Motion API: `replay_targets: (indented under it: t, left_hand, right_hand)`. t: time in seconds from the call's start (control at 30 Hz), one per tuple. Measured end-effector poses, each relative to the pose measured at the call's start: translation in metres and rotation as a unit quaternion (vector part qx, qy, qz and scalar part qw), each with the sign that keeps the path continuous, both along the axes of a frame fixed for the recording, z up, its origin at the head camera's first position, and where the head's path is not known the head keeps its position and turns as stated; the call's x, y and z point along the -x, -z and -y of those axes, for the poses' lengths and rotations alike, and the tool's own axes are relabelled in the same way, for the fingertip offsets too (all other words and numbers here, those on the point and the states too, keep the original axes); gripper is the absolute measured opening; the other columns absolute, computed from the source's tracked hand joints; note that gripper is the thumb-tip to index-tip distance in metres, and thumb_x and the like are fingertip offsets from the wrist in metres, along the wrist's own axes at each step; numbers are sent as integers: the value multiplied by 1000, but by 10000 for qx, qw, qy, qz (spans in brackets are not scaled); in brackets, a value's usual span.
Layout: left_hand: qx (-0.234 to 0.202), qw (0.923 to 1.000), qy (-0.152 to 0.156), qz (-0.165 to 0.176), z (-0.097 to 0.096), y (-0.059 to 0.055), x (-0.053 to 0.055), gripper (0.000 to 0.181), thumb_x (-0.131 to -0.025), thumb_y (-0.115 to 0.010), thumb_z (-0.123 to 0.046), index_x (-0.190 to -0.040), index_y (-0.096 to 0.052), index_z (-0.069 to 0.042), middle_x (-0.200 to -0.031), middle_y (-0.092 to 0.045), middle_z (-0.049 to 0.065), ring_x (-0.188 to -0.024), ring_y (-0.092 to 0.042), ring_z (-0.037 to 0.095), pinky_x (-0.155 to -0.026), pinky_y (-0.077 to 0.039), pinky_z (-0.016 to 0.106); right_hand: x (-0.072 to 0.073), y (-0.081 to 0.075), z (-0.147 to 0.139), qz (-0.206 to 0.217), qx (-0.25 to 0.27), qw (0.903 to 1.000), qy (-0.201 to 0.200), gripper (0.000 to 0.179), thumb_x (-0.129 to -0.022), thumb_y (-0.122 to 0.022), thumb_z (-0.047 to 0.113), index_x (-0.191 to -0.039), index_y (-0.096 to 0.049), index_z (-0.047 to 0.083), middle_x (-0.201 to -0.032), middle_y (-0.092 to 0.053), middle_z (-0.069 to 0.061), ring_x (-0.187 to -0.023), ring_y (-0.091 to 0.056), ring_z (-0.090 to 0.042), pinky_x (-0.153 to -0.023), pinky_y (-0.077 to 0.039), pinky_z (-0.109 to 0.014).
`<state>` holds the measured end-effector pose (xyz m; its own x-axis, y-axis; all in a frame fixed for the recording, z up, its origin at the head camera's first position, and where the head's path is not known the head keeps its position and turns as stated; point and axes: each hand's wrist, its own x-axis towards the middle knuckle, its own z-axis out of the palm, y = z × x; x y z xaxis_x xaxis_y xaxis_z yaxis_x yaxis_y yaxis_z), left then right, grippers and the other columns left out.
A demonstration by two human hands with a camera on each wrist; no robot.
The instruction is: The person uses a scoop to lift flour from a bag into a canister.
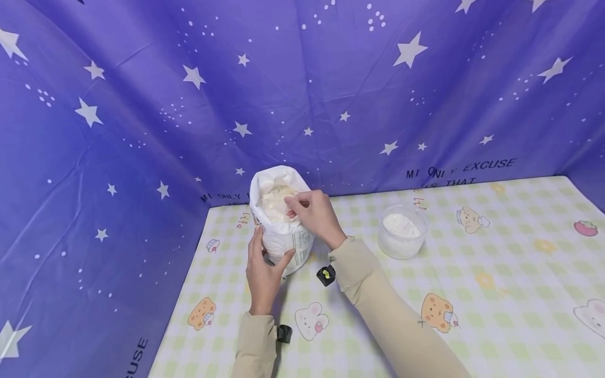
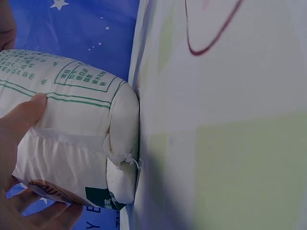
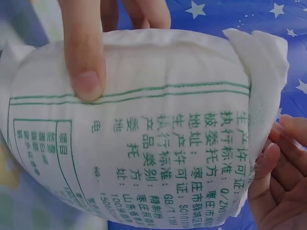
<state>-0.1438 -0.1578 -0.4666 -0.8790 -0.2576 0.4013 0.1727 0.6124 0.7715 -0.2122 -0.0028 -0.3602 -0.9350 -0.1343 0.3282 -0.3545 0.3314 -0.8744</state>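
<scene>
A white cloth flour bag (image 1: pixel 281 241) with green print stands on the table, its top rolled back. Pale flour (image 1: pixel 271 203) fills its mouth. My left hand (image 1: pixel 266 278) grips the bag's near side, thumb on the right and fingers round the left; the left wrist view shows that thumb (image 2: pixel 29 112) against the printed cloth. Over the right part of the mouth is my right hand (image 1: pixel 320 216), fingers curled and thumb close to them. In the right wrist view white powder clings to the right thumb (image 3: pixel 265 160), beside the rolled rim. Nothing shows clearly between those fingers.
To the right stands a clear round tub (image 1: pixel 402 249) with white powder (image 1: pixel 400 224) in it. A checked cartoon tablecloth (image 1: pixel 368 336) covers the table. Blue star-patterned curtains (image 1: pixel 302 94) hang close behind the bag and along the left side.
</scene>
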Motion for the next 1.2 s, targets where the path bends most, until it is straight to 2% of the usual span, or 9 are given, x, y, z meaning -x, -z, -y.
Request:
replay_targets:
  t: [0.13, 0.23, 0.37, 0.47, 0.73, 0.9, 1.2]
  left_hand:
    - [26, 10000, -4, 23, -1, 0, 0, 91, -77, -86, -35, -152, -39, -13, -158, -37, 7, -136, -47, 27, -105, -52, 41]
    - [-6, 10000, -26, -4, -1, 0, -1, 90, -76, -87, -32, -151, -40, -13, -157, -38, 7, -136, -46, 27, -105, -52, 41]
    - [-52, 10000, -2, -7, 0, -1, -2, 91, -76, -87, -30, -152, -40, -12, -157, -37, 7, -138, -44, 26, -106, -51, 41]
    - [-35, 10000, 53, -18, -1, -1, -2, 90, -77, -86, -31, -152, -40, -12, -157, -37, 7, -138, -44, 26, -106, -52, 41]
    - [-51, 10000, 61, -47, -2, 0, -1, 90, -77, -87, -30, -151, -40, -10, -157, -37, 9, -140, -42, 27, -107, -50, 41]
    - [-67, 9999, 54, -56, -2, 0, -1, 90, -77, -87, -30, -151, -40, -9, -157, -38, 9, -141, -41, 27, -108, -50, 41]
    - [-84, 9999, 76, -48, -2, 0, -1, 89, -77, -87, -29, -150, -41, -9, -157, -37, 9, -141, -41, 27, -108, -50, 40]
  right_hand:
    - [-3, 1, -4, 208, 152, 9996, 102, 33, -97, -65, 25, -73, -77, 5, -67, -72, -5, -65, -65, -17, -60, -43, -23]
    - [-4, 2, -7, 412, 454, 9979, 197, 31, -96, -65, 25, -76, -77, 5, -67, -73, -6, -65, -66, -15, -62, -46, -23]
    - [-4, 5, -8, 454, 958, 9937, 375, 27, -96, -66, 23, -78, -77, 4, -68, -73, -7, -65, -70, -16, -69, -51, -21]
    - [-3, 8, -9, 435, 1214, 9902, 532, 26, -95, -66, 21, -80, -78, 3, -68, -73, -8, -63, -71, -15, -69, -52, -19]
    - [-1, 17, -16, 891, 2037, 9724, 708, 27, -97, -65, 21, -87, -77, -2, -74, -75, -11, -58, -67, -7, -46, -45, -16]
    - [-2, 15, -19, 849, 2208, 9684, 792, 29, -97, -64, 21, -90, -77, -4, -76, -75, -13, -59, -68, -8, -46, -46, -17]
    - [-5, 20, -27, 1284, 2788, 9489, 739, 30, -98, -64, 22, -101, -74, -6, -84, -76, -13, -66, -71, -9, -52, -53, -18]
